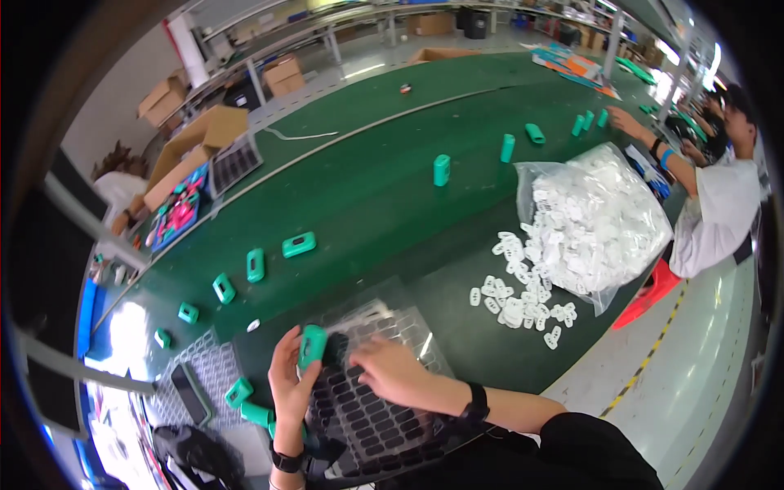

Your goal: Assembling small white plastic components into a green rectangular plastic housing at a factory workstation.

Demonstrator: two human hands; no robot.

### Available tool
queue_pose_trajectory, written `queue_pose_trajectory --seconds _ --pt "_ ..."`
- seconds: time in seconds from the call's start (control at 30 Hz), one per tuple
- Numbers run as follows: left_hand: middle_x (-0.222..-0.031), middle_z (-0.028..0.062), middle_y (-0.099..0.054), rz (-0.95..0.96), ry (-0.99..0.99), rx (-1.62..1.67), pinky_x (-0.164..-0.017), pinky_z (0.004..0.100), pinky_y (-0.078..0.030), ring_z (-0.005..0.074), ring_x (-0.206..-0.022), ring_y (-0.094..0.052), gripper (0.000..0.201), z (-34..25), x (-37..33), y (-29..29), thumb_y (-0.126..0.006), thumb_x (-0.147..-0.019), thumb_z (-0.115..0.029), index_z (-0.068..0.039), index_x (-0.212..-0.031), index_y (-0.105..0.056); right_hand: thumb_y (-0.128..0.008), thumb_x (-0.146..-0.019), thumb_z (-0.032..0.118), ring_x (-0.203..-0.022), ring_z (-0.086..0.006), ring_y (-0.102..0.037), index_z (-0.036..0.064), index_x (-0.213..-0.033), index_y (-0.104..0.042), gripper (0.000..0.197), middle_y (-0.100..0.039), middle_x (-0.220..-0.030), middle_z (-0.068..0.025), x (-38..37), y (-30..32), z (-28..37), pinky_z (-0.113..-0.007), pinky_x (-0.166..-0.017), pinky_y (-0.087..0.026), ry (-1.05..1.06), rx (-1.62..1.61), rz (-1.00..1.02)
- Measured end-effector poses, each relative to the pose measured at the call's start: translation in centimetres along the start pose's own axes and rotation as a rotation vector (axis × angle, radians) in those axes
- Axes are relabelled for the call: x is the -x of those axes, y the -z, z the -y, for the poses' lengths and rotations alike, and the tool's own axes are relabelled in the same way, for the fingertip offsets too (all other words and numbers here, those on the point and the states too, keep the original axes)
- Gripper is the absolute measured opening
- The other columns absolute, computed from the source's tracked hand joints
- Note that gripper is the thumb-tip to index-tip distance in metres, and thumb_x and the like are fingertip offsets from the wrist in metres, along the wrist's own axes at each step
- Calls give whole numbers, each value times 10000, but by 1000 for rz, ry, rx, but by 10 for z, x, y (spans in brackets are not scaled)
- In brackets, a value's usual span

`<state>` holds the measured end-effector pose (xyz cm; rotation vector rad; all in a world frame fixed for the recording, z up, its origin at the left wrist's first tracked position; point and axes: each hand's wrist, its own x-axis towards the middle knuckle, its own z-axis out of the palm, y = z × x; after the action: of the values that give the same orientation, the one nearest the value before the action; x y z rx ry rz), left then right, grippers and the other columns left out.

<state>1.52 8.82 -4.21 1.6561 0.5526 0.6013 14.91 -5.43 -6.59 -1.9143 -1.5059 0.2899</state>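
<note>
Green case [311, 346], seven o'clock, gripped between left hand's [292, 377] thumb and fingers. Right hand [396, 373], six o'clock, half-curled above dark-celled sheet [369, 418]; fingertips blurred, can't tell if pinching anything.

1. An open cardboard box [184, 173] stands at the far left, beside a blue tray [176, 235].
2. Farther behind, there are a smaller carton [284, 77] and a dark bin [476, 24].
3. At the right, a co-worker's white sleeve [709, 224] and blue wristband [667, 157] are visible.
4. On the floor [719, 351] runs a striped tape [645, 359]; near it is a red item [649, 297], of unclear kind.
</note>
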Motion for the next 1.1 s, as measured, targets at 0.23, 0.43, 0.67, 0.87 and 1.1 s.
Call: queue_pose_trajectory --seconds 0.23,0.43,0.67,0.87,1.1 --pt "-1145 115 -540 -224 -276 4 -823 278 -468 168 -979 -553 533 69 35 -1 -664 -796 -45 38 -1266 -427 -674 -671 115 -904 -240 -544 47 -919 -565 279 -593 -854 -64 4 -2 6 -378 -735 -411 48 130 72" --pt "-1247 137 -535 -142 -86 -31 -950 315 -417 213 -1137 -522 507 44 39 -12 -604 -831 53 27 -1306 -429 -682 -672 98 -934 -256 -540 74 -906 -545 272 -618 -841 -71 -4 -12 0 -411 -785 -356 -40 20 197" --pt "-973 64 -631 -232 -13 57 -634 259 -459 141 -744 -588 380 56 19 -18 -644 -857 -29 8 -1215 -524 -660 -686 66 -865 -236 -532 109 -790 -533 169 -552 -764 -34 -1 -8 -3 -384 -784 -359 9 -78 16" --pt "-1094 66 -546 -204 -69 228 -625 185 -431 91 -875 -539 464 46 16 -21 -580 -805 92 9 -1247 -465 -675 -792 79 -721 -180 -534 61 -853 -535 153 -546 -792 -46 -9 -6 -11 -290 -616 -418 -85 -369 -292" --pt "-1186 114 -547 -166 -149 238 -969 289 -390 183 -1119 -519 388 48 21 -18 -535 -832 102 28 -1210 -492 -684 -820 72 -623 -57 -554 26 -908 -588 138 -630 -724 -29 -12 -1 -17 -208 -575 -445 -280 -596 -346"
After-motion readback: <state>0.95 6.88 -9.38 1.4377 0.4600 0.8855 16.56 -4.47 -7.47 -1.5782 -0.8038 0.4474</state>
